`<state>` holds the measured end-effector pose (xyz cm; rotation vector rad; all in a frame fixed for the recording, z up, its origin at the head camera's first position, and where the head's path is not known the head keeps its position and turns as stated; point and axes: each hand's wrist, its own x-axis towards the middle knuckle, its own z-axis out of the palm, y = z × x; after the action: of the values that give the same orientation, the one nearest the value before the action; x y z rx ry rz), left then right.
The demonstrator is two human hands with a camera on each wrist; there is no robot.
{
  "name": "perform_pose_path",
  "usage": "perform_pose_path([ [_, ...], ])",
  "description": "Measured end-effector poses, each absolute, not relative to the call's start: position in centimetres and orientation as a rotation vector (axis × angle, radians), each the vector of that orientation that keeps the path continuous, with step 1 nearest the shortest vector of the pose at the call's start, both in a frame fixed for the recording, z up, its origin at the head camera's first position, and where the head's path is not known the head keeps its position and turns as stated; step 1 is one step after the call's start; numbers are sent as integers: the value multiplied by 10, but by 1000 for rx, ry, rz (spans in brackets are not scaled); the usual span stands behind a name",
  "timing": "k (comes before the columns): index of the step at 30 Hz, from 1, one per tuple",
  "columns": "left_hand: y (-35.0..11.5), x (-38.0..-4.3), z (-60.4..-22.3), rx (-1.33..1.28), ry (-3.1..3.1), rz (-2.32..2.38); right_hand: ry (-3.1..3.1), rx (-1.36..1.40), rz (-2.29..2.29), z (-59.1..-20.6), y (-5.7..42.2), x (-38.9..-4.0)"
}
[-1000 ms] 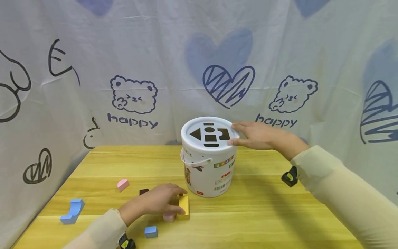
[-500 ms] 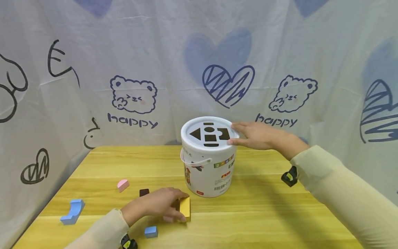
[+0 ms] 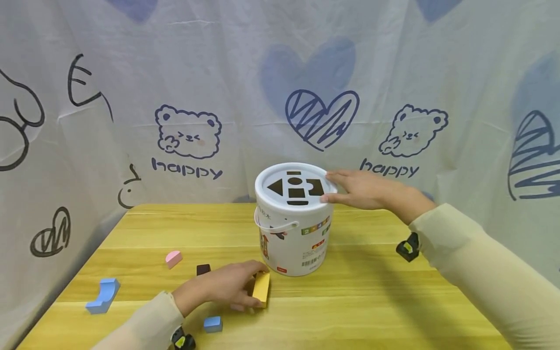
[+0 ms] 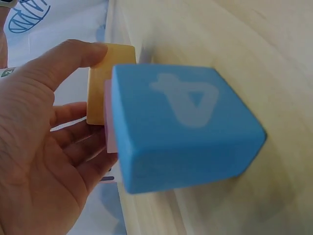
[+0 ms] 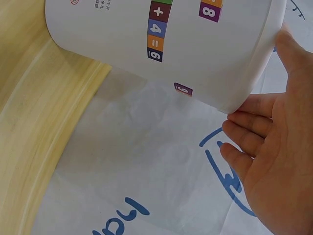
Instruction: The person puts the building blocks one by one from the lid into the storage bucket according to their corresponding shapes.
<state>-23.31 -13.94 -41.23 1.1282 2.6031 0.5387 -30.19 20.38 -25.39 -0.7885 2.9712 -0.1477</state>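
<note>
The left hand (image 3: 228, 284) pinches a yellow block (image 3: 261, 288), which lies at three o'clock from the palm in the head view. In the left wrist view the thumb presses one end of it, and at least one finger meets the other. The block is oblong, flat-faced and straight-edged, its long axis pointing towards one o'clock; whether it touches the counter (image 3: 376, 301) cannot be told. A pink block (image 4: 111, 117), mostly covered, sits at eight o'clock from it, with a small blue block (image 3: 213, 324) farther out that way. At one o'clock stands the upright white bucket (image 3: 293, 248), its lid (image 3: 285, 188) pierced with dark shaped holes. The right hand (image 3: 365, 189) rests its extended thumb and fingers, slightly apart, against the lid's rim at three o'clock.
</note>
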Motion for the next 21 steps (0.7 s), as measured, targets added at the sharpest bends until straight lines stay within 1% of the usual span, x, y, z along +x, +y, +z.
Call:
perform_pose_path([
  [14, -136, -231, -396, 1151, 2655, 579, 2982, -826, -134, -255, 206, -302],
  [21, -134, -232, -378, 1249, 2740, 583, 2982, -828, -144, -254, 206, -301],
])
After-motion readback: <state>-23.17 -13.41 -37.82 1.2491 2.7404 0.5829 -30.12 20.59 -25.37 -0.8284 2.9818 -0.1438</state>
